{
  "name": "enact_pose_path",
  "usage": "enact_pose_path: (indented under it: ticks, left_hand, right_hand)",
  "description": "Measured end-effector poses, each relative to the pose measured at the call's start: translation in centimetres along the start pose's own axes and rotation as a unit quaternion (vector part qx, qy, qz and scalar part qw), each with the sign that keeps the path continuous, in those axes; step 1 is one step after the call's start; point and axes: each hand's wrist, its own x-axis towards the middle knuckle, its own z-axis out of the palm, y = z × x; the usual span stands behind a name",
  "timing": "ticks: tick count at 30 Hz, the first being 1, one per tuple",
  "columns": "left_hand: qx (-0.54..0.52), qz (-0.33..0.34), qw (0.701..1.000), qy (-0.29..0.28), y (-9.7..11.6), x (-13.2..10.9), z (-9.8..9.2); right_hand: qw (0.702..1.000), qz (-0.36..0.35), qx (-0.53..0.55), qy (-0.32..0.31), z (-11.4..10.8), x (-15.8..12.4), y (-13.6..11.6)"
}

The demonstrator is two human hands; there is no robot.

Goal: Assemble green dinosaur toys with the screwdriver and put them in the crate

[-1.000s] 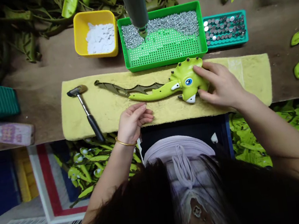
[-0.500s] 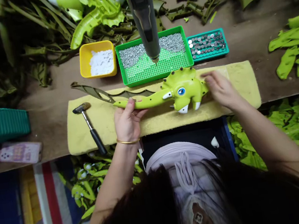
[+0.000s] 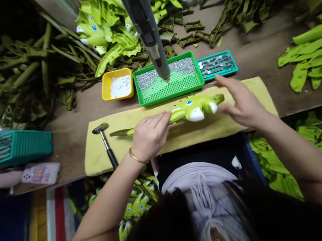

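1. While the left hand [image 3: 151, 136] grips the green toy [image 3: 183, 110] by its long tail end, fingers over the top, the right hand [image 3: 242, 103] stands open at three o'clock, fingers spread just beside the far tip; contact there I can't call.

2. The toy itself? Mid-cloth, turned edge-on over the yellow cloth [image 3: 204, 130] on the desk [image 3: 72, 149]; whether it rests or floats is hard to say.

3. On the scoresheet: blue eye on, white pieces on, dark studs along the crest. Looks well advanced, I'd judge!

4. Left to settle: whether every screw is in. This side-on view hides it.

5. Up at twelve o'clock hangs the power driver [image 3: 146, 30], bit clear of the toy, over the green screw tray [image 3: 172, 97], itself well stocked.

6. Ten o'clock, the yellow bin [image 3: 106, 87] of white bits; between one and two, the teal tray [image 3: 223, 73] of small discs.

7. Nine o'clock, the hammer [image 3: 105, 142] lies flat, no hand on it.
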Motion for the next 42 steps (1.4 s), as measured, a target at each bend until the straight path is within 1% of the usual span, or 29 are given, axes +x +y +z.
enact_pose_path:
  ticks: [1,2,3,4,5,7,9,11,13,15,17,19,20,22,24,26,28,30,33,35,37,38,40,42]
  left_hand:
    - [0.009,0.004,1.0,-0.005,0.3,0.5,0.1]
    - [0.017,0.006,1.0,-0.012,0.4,0.9,0.0]
    - [0.022,0.004,1.0,-0.018,0.4,1.1,-0.2]
    - [0.026,-0.002,0.999,-0.019,0.2,1.1,-0.5]
    - [0.027,-0.01,1.0,-0.013,-0.2,0.9,-1.0]
    - [0.021,-0.028,0.999,0.013,-1.5,0.0,-2.0]
    - [0.015,-0.036,0.999,0.032,-3.1,-1.2,-2.8]
    - [0.019,-0.031,0.998,0.041,-4.4,-2.3,-3.1]
    - [0.039,-0.023,0.998,0.048,-4.9,-3.0,-3.0]
    - [0.08,-0.022,0.995,0.046,-4.6,-2.9,-2.7]
    - [0.136,-0.008,0.99,0.034,-3.4,-2.2,-2.3]
    - [0.168,0.031,0.985,0.02,-2.1,-0.8,-1.4]
    - [0.166,0.053,0.985,0.014,-1.4,0.0,-0.8]
    - [0.151,0.071,0.986,0.01,-0.6,1.6,0.6]
    - [0.14,0.065,0.988,0.017,-0.3,2.8,1.8]
    - [0.134,0.059,0.989,0.03,-0.4,3.2,2.5]
    - [0.122,0.062,0.99,0.032,-0.9,2.9,2.3]
    - [0.11,0.06,0.992,0.03,-1.8,1.9,1.5]
    - [0.086,0.023,0.995,0.042,-3.6,-0.2,0.0]
    - [0.066,-0.001,0.997,0.048,-4.5,-1.4,-0.5]
    - [0.052,0.003,0.997,0.051,-4.9,-2.2,-0.5]
    - [0.05,0.015,0.997,0.06,-4.9,-2.4,-0.4]
    - [0.054,0.051,0.993,0.09,-4.5,-2.4,-0.2]
    - [0.066,0.087,0.986,0.128,-4.0,-2.0,0.0]
  right_hand:
    - [0.997,-0.075,-0.03,-0.001,-0.4,0.0,-0.3]
    - [0.99,-0.131,-0.042,-0.013,-0.6,0.0,-0.5]
    - [0.986,-0.162,-0.04,-0.024,-0.8,0.1,-0.6]
    - [0.985,-0.169,-0.029,-0.024,-0.9,0.3,-0.4]
    - [0.987,-0.159,-0.014,-0.017,-1.1,0.6,-0.2]
    - [0.994,-0.108,0.0,-0.005,-1.5,1.2,0.4]
    - [0.997,-0.078,-0.018,-0.021,-1.9,1.8,0.6]
    - [0.995,-0.087,-0.036,-0.04,-2.0,2.2,0.5]
    - [0.993,-0.11,-0.035,-0.037,-1.7,2.3,0.2]
    - [0.992,-0.125,-0.029,-0.017,-1.2,2.1,0.0]
    - [0.991,-0.134,-0.026,0.002,-0.7,1.9,-0.1]
    - [0.99,-0.14,-0.032,0.005,-0.4,1.8,-0.3]
    - [0.989,-0.142,-0.045,-0.006,-0.4,1.9,-0.5]
    - [0.982,-0.145,-0.108,-0.045,-0.3,2.3,-1.0]
    - [0.967,-0.141,-0.2,-0.075,-0.2,2.7,-1.5]
    - [0.951,-0.133,-0.269,-0.077,0.0,3.1,-1.9]
    - [0.944,-0.127,-0.295,-0.073,0.0,3.2,-2.2]
    - [0.94,-0.125,-0.31,-0.075,-0.4,3.0,-2.5]
    - [0.93,-0.131,-0.333,-0.078,-0.5,2.7,-3.4]
    - [0.934,-0.165,-0.307,-0.085,0.5,2.9,-4.4]
    - [0.942,-0.217,-0.23,-0.113,2.5,3.6,-5.4]
    - [0.945,-0.237,-0.184,-0.132,3.6,4.0,-5.7]
    - [0.947,-0.253,-0.11,-0.164,5.7,4.9,-6.0]
    - [0.95,-0.252,-0.072,-0.168,6.9,5.3,-6.2]
